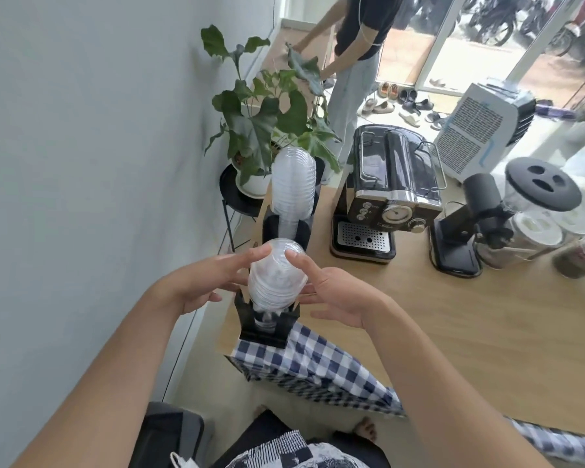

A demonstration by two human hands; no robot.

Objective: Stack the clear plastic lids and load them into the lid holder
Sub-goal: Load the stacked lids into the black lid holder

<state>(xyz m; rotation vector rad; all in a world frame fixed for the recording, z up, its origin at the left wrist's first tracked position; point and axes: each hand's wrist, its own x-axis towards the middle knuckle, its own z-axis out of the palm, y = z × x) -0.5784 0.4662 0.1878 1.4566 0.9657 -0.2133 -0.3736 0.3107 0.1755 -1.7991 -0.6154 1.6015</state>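
Both hands on lid stack (277,275) in black holder (267,324) at table (453,315) edge: left hand (205,280) & right hand (335,292) fingers half-open, cupping its sides.

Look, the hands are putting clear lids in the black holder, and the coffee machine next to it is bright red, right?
Not red. The head view shows the coffee machine is black and silver. Otherwise yes: both hands, left hand and right hand, steady the clear lids in the black holder.
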